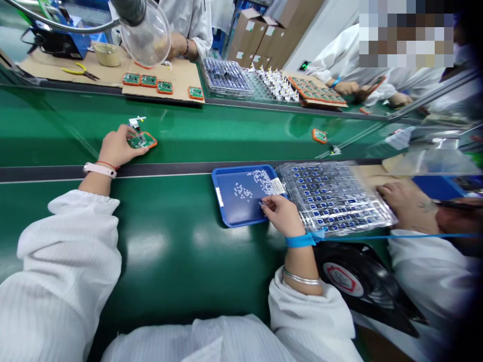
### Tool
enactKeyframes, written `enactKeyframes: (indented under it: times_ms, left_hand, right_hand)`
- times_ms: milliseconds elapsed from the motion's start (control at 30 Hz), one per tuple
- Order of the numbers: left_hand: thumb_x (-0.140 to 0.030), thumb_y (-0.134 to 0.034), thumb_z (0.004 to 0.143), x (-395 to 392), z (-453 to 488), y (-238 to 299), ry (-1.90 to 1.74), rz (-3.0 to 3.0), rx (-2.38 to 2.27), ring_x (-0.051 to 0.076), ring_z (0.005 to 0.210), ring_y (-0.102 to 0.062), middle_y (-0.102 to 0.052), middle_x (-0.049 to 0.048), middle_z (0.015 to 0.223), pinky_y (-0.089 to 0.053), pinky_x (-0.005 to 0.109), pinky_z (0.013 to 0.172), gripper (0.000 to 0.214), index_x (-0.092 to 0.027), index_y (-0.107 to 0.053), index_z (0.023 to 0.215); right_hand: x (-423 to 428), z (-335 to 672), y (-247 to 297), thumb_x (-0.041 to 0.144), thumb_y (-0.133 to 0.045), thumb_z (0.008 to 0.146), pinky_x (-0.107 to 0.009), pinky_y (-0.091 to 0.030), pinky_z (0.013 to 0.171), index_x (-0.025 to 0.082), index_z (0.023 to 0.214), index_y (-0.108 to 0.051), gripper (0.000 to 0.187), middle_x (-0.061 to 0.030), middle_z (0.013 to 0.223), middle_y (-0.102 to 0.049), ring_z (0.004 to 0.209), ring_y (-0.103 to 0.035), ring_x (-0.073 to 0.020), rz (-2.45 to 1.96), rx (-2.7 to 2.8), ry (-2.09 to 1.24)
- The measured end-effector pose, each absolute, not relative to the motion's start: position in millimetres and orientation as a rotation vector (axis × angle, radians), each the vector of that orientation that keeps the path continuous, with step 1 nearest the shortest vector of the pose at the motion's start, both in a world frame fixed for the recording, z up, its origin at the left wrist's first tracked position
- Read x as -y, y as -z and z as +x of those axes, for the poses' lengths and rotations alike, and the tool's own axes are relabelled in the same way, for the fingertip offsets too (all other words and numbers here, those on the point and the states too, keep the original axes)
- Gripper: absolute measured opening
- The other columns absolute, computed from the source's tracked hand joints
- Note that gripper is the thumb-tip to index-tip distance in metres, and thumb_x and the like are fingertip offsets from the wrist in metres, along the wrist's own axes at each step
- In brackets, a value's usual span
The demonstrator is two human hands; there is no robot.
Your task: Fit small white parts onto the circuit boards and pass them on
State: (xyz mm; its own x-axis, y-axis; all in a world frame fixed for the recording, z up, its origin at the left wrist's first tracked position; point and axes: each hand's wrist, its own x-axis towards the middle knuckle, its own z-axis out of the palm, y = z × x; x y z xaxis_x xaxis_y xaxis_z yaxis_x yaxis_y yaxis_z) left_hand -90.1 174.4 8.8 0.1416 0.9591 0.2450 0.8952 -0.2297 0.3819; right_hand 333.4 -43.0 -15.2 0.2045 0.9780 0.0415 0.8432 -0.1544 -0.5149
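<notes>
My left hand (117, 146) is closed around a green circuit board (145, 141) in an orange frame, over the green belt. Just behind that board, a white connector piece (135, 123) sticks up, touching or close to it. My right hand (281, 213) is pinched at the near right side of a blue tray (236, 213). Whatever is between its fingertips is too small to make out. Small white pieces (242, 192) lie in the tray, in a loose cluster at the middle and a denser one at the far right.
Clear plastic trays of blue parts (335, 198) stand right of the blue tray, with a co-worker's hand (409, 203) beside them. A black fan (362, 281) sits near my right forearm. Another framed board (319, 136) lies on the belt (234, 133). Across it, co-workers' hands are among more boards (317, 90).
</notes>
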Motion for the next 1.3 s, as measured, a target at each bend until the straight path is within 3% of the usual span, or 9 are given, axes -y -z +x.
enactKeyframes:
  times_ms: [100,400,700,1133,1300]
  left_hand:
    - [-0.051,-0.069,0.065,-179,-109,6,-0.524,2.298,-1.902,0.021,0.09,-0.054,-0.063,0.0085,0.105,-0.043,0.037,0.082,0.064,-0.009,-0.052,0.11]
    - [-0.039,-0.058,0.075,-176,-105,7,-0.84,2.36,-1.91,0.028,0.109,-0.046,-0.056,0.0141,0.113,-0.031,0.043,0.097,0.048,-0.009,-0.054,0.113]
    - [-0.039,-0.047,0.081,-172,-101,0,-0.757,2.386,-1.893,0.023,0.102,-0.048,-0.058,0.0072,0.105,-0.03,0.039,0.097,0.038,-0.013,-0.056,0.107]
    - [-0.043,-0.047,0.081,-170,-97,-10,-0.509,2.439,-1.922,0.022,0.087,-0.049,-0.06,0.0061,0.093,-0.036,0.035,0.086,0.045,-0.011,-0.058,0.111]
    - [-0.044,-0.046,0.081,-171,-99,-10,-0.452,2.475,-1.899,0.021,0.086,-0.05,-0.061,0.0038,0.092,-0.037,0.032,0.083,0.042,-0.013,-0.058,0.108]
  right_hand:
    - [39,327,15,0.017,-0.051,0.069,-0.032,-0.049,0.067,0.015,0.076,-0.062,0.013,-0.0066,0.073,-0.064,0.062,-0.058,-0.0163,-2.092,1.72,-0.364]
    - [23,322,12,0.012,-0.048,0.068,-0.03,-0.047,0.066,0.016,0.074,-0.062,0.016,-0.005,0.068,-0.064,0.06,-0.057,-0.0162,-2.121,1.733,-0.31]
    - [0,319,20,0.015,-0.049,0.072,-0.03,-0.05,0.069,0.015,0.077,-0.062,0.014,-0.0057,0.075,-0.065,0.065,-0.06,-0.0148,-1.906,1.621,-0.377]
    - [17,332,18,0.009,-0.044,0.07,-0.036,-0.048,0.086,0.015,0.104,-0.061,0.038,-0.007,0.097,-0.069,0.095,-0.061,-0.0199,-1.75,1.637,-0.305]
    - [15,327,17,0.008,-0.044,0.069,-0.039,-0.045,0.091,0.014,0.106,-0.059,0.04,-0.0065,0.095,-0.07,0.099,-0.059,-0.0215,-1.73,1.709,-0.25]
